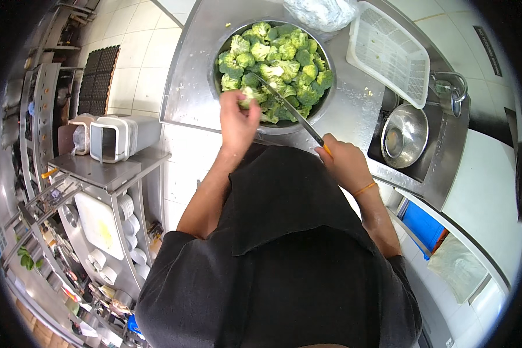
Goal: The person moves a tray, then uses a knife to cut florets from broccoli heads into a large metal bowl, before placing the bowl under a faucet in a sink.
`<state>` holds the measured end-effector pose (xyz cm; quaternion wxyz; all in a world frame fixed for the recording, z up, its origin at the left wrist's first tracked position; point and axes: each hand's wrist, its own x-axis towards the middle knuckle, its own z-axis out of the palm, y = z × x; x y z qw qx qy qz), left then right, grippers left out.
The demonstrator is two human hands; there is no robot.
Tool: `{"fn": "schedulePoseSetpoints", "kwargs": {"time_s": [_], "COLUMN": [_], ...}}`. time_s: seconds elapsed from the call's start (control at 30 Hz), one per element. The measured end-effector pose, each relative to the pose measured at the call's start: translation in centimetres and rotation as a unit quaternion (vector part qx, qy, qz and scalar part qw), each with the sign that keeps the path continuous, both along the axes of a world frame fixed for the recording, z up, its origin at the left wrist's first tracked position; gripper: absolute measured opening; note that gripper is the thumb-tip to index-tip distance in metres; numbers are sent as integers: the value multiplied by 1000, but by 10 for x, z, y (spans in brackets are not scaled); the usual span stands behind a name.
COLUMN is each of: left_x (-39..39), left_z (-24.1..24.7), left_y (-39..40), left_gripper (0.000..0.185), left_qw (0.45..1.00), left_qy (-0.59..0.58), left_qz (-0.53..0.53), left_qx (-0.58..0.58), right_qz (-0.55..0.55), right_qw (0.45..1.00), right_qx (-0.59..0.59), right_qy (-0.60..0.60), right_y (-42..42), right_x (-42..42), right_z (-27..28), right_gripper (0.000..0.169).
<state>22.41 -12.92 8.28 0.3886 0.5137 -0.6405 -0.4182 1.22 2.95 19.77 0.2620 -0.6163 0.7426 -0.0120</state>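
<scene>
A large round metal bowl (333, 82) full of cut broccoli florets (287, 52) stands on the steel counter before me. My left hand (240, 119) is over the bowl's near left rim, with its fingers and thumb around a pale broccoli piece (248, 96). My right hand (346, 163) grips the yellow handle of a long kitchen knife (293, 112), to the right of the bowl's near rim. The blade slants up and left across the florets, its tip close to the piece in my left hand. Whether the blade touches any floret, I cannot tell.
A white perforated plastic basket (389, 52) and a clear plastic bag (322, 13) lie beyond the bowl. At the right, metal bowls (405, 135) sit in a sink below a faucet (459, 89). A steel table (100, 169) with plastic containers stands at the left.
</scene>
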Motion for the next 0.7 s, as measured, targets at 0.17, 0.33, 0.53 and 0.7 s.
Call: {"fn": "schedulePoseSetpoints", "kwargs": {"time_s": [0.17, 0.33, 0.53, 0.7], "left_x": [11, -51, -143, -103], "left_z": [10, 25, 20, 36], "left_y": [-34, -68, -123, -76], "left_gripper": [35, 49, 55, 41], "left_qw": [950, 927, 892, 927], "left_qy": [-253, -204, -278, -130], "left_qz": [-107, -123, -308, -220], "left_qx": [-147, -291, -181, -276], "right_qz": [-72, -190, -301, -369], "right_qw": [990, 975, 945, 917], "right_qx": [23, -8, -68, -58], "right_qy": [-116, -110, -111, -138], "right_y": [16, 37, 60, 101], "right_x": [-22, -47, -64, -66], "right_z": [41, 43, 40, 28], "right_gripper": [27, 32, 33, 33]}}
